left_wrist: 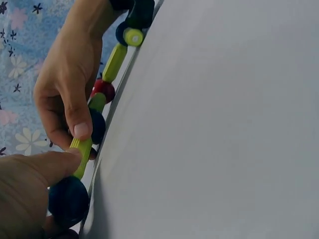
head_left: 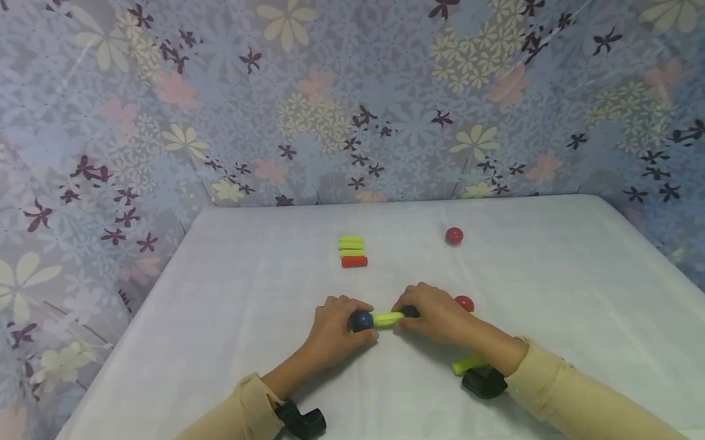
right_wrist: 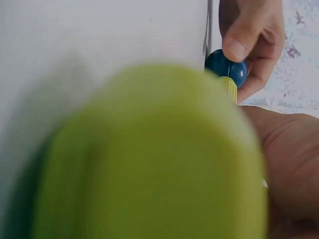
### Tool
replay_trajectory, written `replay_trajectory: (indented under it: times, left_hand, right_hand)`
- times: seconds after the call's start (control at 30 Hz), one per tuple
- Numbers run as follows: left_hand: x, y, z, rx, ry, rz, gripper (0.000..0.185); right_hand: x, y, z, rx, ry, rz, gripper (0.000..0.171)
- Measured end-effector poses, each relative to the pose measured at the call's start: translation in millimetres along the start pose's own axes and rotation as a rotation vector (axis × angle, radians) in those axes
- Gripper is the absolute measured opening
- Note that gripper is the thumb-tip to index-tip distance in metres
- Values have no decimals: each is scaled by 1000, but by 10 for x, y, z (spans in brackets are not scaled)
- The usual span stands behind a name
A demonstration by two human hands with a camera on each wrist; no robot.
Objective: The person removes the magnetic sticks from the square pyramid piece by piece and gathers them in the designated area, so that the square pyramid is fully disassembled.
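The left hand [head_left: 336, 330] gripped a blue ball [head_left: 362, 321]; the right hand [head_left: 436, 316] pinched the green stick [head_left: 388, 319] joining it. The stick lay mid-desk [head_left: 578, 286], its long axis running left-right. It looked light, stiff and smooth, probably best held near its ends.

head overlooks table [head_left: 580, 313]; wrists view close.

Soft, even light fills the head view, with faint shadows under both forearms on the white table [head_left: 578, 286]. The patterned walls bow outward at the frame's edges. In the right wrist view a green stick [right_wrist: 149, 159] is a large, close blur.
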State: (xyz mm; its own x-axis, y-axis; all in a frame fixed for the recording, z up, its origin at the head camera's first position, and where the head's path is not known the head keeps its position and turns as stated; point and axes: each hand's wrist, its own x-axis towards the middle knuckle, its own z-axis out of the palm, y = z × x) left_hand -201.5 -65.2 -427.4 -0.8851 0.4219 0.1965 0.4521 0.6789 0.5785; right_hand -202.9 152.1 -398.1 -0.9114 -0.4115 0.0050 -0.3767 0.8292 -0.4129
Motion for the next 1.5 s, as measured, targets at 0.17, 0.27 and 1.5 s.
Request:
replay_trajectory:
  times: [0.17, 0.27, 1.5]
  left_hand:
    - [-10, 46, 23, 34, 6, 27, 38]
    - [-11, 62, 25, 43, 12, 28, 37]
    - [1159, 0, -3, 18, 86, -81, 40]
  right_hand:
    - [-45, 47, -5, 9, 11, -1, 22]
    - [-81, 64, -11, 6, 17, 1, 22]
    - [-113, 142, -13, 29, 38, -82, 20]
